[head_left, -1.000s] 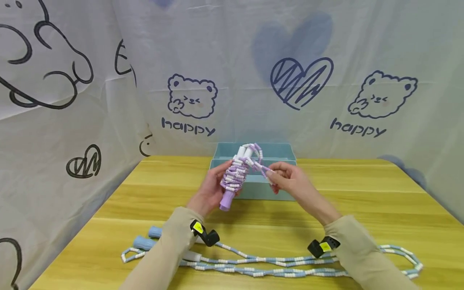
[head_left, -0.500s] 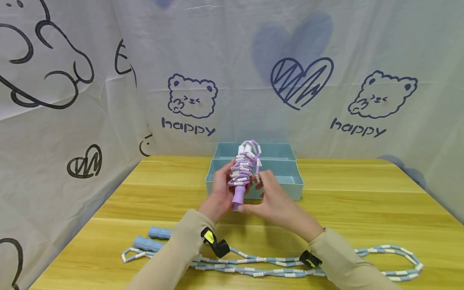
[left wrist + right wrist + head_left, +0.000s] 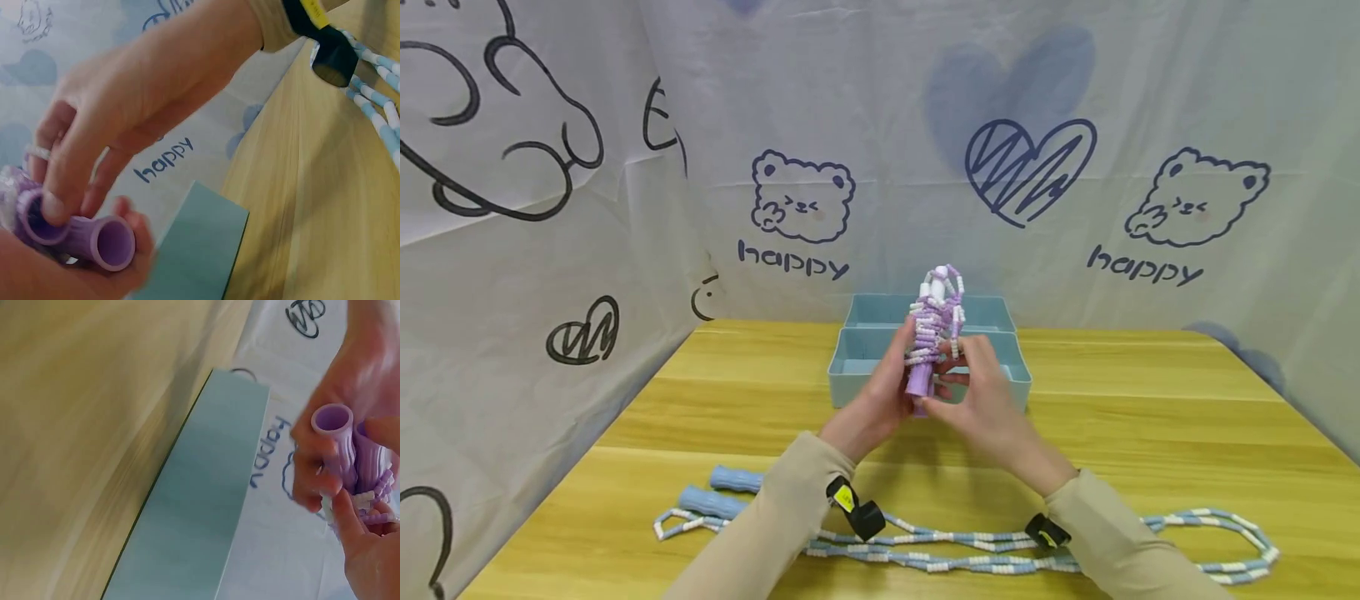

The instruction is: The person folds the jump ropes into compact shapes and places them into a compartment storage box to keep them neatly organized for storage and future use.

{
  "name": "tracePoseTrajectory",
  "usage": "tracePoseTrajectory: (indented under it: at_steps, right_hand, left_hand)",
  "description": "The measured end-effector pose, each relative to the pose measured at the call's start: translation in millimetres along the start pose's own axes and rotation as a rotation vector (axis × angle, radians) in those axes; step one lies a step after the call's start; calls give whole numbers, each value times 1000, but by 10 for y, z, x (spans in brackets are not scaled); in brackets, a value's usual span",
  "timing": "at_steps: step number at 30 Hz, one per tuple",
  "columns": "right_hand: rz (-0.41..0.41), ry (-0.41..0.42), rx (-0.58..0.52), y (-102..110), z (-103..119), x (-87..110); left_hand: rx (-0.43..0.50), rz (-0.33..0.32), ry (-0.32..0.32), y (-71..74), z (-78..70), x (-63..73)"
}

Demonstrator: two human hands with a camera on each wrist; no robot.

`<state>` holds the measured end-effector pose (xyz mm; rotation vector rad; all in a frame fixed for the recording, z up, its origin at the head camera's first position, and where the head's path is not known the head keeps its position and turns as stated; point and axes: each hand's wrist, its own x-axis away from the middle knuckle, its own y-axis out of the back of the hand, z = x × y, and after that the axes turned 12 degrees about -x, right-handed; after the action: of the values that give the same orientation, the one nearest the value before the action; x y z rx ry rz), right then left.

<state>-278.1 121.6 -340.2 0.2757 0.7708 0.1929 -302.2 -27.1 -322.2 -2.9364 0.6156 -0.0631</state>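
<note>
A purple-and-white beaded jump rope is wound in tight coils round its own two handles, whose white ends point up and away. My left hand grips the bundle from the left, just over the box. On the other side, my right hand has its thumb at a handle's open end and its fingers bent against the coils. The left wrist view shows the thumb over one purple handle pair's hollow mouth. A loose bead loop hangs at the bundle's right side.
Behind the hands stands a pale blue two-compartment box at the table's back. A blue-and-white beaded jump rope lies stretched across the front, its blue handles at left. A printed curtain hangs behind the wooden table.
My right hand has come from the loose strand to the handle ends. The bundle has turned more upright and moved right and upward, with my left hand still holding it.
</note>
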Motion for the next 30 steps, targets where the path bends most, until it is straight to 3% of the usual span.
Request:
tracePoseTrajectory:
  at_steps: [3, 5, 9, 19, 22, 24, 27, 30]
  right_hand:
    - [-26, 65, 157, 62, -19, -1]
    - [-25, 118, 246, 83, -35, 4]
    - [-1, 247, 374, 84, -51, 22]
    - [30, 493, 524, -3, -14, 45]
    - [62, 502, 477, -27, -16, 51]
    - [72, 477, 383, -20, -19, 52]
    - [70, 409, 216, 27, -23, 47]
    - [58, 256, -17, 113, 17, 39]
  left_hand:
    - [-133, 13, 28, -44, -5, 14]
    - [-147, -4, 37, -55, 2, 15]
    - [-64, -22, 30, -59, 19, 6]
    - [54, -103, 45, 3, 36, -13]
    - [10, -125, 22, 59, 39, -24]
    - [-71, -104, -17, 117, 35, -25]
    - [-248, -19, -83, 248, 19, -19]
    - [-385, 105, -123, 391, -37, 5]
